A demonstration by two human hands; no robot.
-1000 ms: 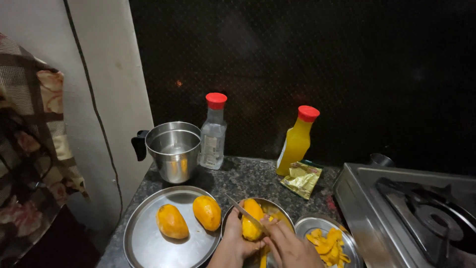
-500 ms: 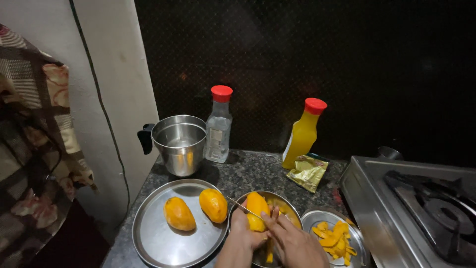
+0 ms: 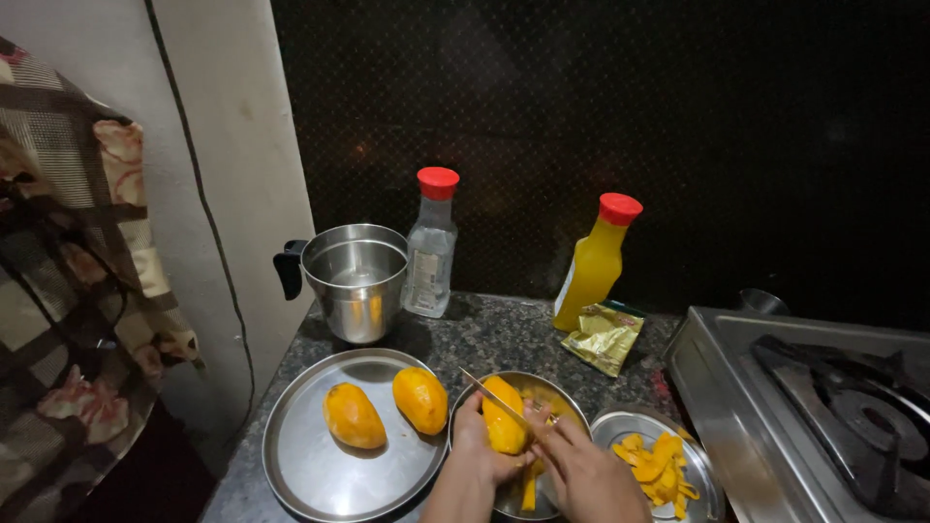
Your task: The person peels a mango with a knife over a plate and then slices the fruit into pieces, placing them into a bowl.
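My left hand (image 3: 477, 447) grips a peeled yellow mango (image 3: 505, 416) upright over a small steel bowl (image 3: 572, 411). My right hand (image 3: 581, 467) holds a knife (image 3: 492, 389) whose blade lies against the mango's left upper side. A strip of mango (image 3: 530, 488) hangs between my hands. To the left, two more peeled mangoes (image 3: 354, 415) (image 3: 420, 399) lie on a round steel plate (image 3: 320, 475). On the right a smaller steel plate (image 3: 702, 475) holds several pieces of yellow mango peel (image 3: 659, 463).
At the back stand a steel pot with a black handle (image 3: 355, 279), a clear bottle with a red cap (image 3: 431, 244) and a yellow bottle with a red cap (image 3: 593, 263). A gold foil packet (image 3: 606, 335) lies by the gas stove (image 3: 814, 407). Patterned cloth (image 3: 68, 291) hangs at left.
The view has shifted a little, so the counter things sit further right and lower. My hands stay on the mango with the knife against it.
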